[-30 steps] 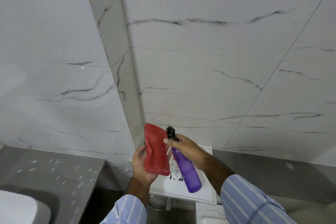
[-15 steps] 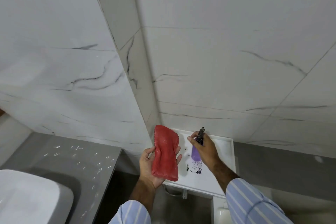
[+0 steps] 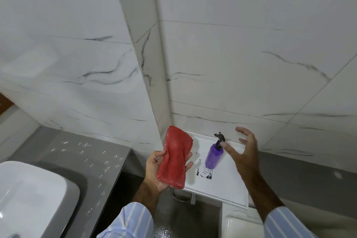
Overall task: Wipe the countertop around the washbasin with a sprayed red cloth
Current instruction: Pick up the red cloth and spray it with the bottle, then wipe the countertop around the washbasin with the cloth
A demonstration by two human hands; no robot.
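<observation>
A folded red cloth lies across the palm of my left hand, held up in front of me at the centre bottom. A purple spray bottle with a black trigger head stands upright on a white shelf against the wall. My right hand hovers just right of the bottle with its fingers spread and nothing in it. The grey countertop and the white washbasin are at the lower left, speckled with water drops.
White marble-look wall tiles fill the upper view, with a protruding corner column between the countertop and the shelf. A dark gap separates the countertop's right edge from the shelf. A white fixture sits below the shelf.
My right hand set the spray bottle down on the white shelf, let go and opened. The left hand kept holding the red cloth. The view swung so more basin shows.
</observation>
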